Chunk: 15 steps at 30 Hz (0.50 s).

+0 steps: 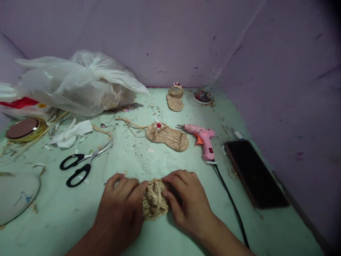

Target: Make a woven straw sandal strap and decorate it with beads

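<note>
Between my two hands, low on the table, lies a small slipper of coiled jute rope point(154, 199) with a lighter strap across it. My left hand point(121, 206) grips its left side, fingers curled, covering that end. From the other side, my right hand point(189, 202) pinches the right edge with thumb and fingers. A second jute slipper point(170, 137) with a red and white bead flower and loose rope ends lies beyond my hands. Right of it rests a pink glue gun point(201, 137), its small red light lit. Farther back is a third beaded jute slipper point(175, 101).
Black-handled scissors point(80, 169) lie half open on the left, near white scraps point(74, 133). A large plastic bag point(80, 83) fills the back left. A phone point(255, 174) lies on the right beside the black cord point(231, 199). A small dish point(202, 97) holds beads near the wall.
</note>
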Available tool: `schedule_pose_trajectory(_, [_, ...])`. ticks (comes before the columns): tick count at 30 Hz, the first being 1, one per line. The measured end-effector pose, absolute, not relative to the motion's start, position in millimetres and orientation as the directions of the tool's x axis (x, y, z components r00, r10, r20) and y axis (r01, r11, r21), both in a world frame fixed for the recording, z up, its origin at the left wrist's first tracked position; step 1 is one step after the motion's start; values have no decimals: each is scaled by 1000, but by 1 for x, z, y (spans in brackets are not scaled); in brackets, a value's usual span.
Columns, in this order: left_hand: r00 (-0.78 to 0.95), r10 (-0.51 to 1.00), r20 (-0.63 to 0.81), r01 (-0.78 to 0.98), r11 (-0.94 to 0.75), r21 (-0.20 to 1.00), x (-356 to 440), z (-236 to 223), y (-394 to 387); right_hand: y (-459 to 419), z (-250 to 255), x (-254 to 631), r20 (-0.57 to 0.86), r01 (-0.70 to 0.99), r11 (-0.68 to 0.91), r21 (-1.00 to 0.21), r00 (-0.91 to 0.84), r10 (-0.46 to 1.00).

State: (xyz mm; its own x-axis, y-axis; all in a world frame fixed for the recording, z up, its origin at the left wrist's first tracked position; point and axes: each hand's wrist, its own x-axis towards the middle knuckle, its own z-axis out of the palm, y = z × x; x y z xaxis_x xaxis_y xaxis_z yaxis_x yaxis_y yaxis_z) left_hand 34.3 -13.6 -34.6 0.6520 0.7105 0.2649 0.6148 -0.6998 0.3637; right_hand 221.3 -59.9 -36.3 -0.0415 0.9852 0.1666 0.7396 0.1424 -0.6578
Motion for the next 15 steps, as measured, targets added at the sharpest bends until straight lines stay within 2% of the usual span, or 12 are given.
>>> schedule_pose_trajectory(3, [610, 717, 338, 616, -697, 367, 35, -36, -12, -61, -39, 220, 215, 733, 133, -667, 18, 976])
schedule_pose_trajectory(7, [606, 710, 359, 590, -704, 396, 34, -35, -9, -57, -33, 223, 128, 762, 115, -637, -43, 991])
schedule_pose_trajectory(11, [639, 736, 221, 622, -664, 415, 27, -18, -11, -53, -28, 229, 75, 729, 35, -683, 23, 997])
schedule_pose_trajectory(15, [650, 759, -34, 745, -628, 226, 21, 6, -27, -55, -24, 233, -12, 681, -77, -728, 99, 995])
